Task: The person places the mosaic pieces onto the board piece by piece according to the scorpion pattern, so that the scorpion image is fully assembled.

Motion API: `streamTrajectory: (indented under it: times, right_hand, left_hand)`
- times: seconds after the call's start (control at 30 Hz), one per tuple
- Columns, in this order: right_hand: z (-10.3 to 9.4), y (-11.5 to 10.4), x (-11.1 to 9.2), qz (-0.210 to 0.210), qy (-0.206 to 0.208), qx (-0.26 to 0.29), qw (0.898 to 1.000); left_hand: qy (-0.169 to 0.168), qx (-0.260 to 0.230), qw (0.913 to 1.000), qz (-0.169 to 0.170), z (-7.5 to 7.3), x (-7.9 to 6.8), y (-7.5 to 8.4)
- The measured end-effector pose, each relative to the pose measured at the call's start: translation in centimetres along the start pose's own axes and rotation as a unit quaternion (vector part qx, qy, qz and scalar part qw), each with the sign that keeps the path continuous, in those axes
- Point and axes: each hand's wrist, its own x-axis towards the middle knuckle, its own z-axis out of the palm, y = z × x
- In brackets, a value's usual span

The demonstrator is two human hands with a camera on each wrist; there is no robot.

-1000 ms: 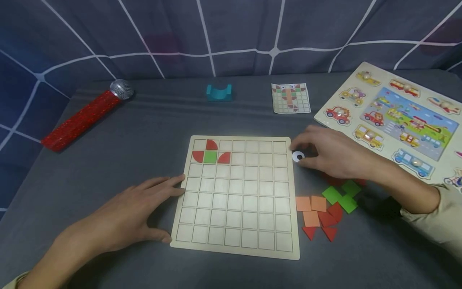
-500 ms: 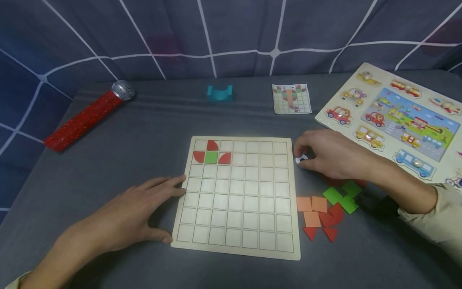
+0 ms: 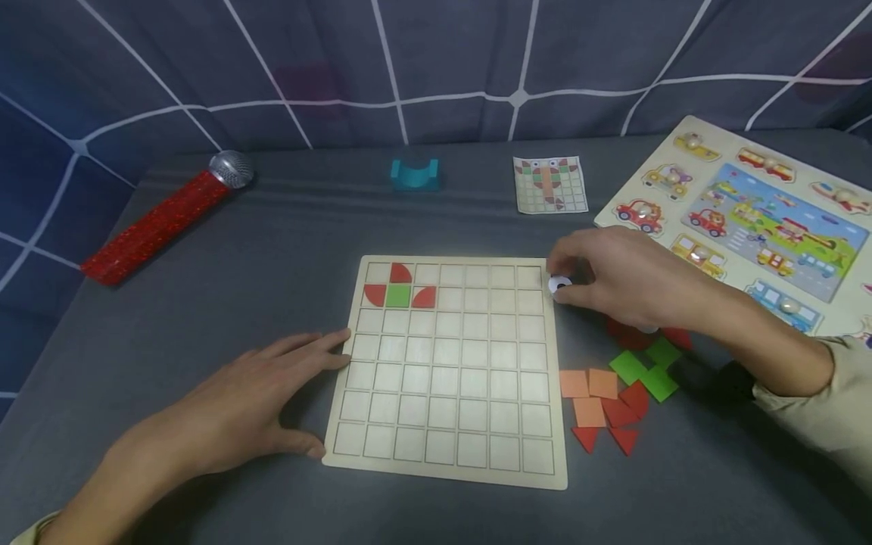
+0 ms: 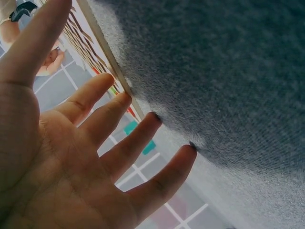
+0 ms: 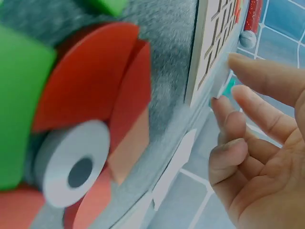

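My right hand (image 3: 620,276) pinches a white round eye piece (image 3: 558,282) with a black dot, at the board's upper right edge. A square wooden grid board (image 3: 446,380) lies in the middle of the table in the head view. Its upper left cells hold a green square piece (image 3: 398,296) with red quarter-circle pieces (image 3: 423,297) around it. My left hand (image 3: 252,401) rests at the board's left edge, fingers extended and touching it. In the right wrist view, a second eye piece (image 5: 76,162) lies among red and green pieces, mostly hidden under my right hand in the head view.
Loose orange squares (image 3: 589,412), green squares (image 3: 628,367) and red triangles (image 3: 624,440) lie right of the board. Behind it are a small pattern card (image 3: 572,198) and a teal holder (image 3: 415,175). A vehicle puzzle (image 3: 739,250) sits at right, a red microphone (image 3: 157,223) at left.
The eye piece has come up in my right hand's pinch, and the hand has shifted slightly left and away from me to the board's edge. My left hand has kept its place.
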Motion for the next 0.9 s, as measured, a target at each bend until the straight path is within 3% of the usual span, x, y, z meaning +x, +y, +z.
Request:
streamTrajectory:
  times: [0.5, 0.9]
  right_hand:
    - [2.5, -4.5, 4.6, -0.118, 0.033, 0.034, 0.992]
    - [3.6, -7.7, 8.6, -0.118, -0.002, 0.004, 0.993]
  left_hand:
    - [0.010, 0.007, 0.9999, 0.009, 0.0, -0.1, -0.1]
    - [0.013, 0.007, 0.9999, 0.009, 0.1, 0.0, -0.1]
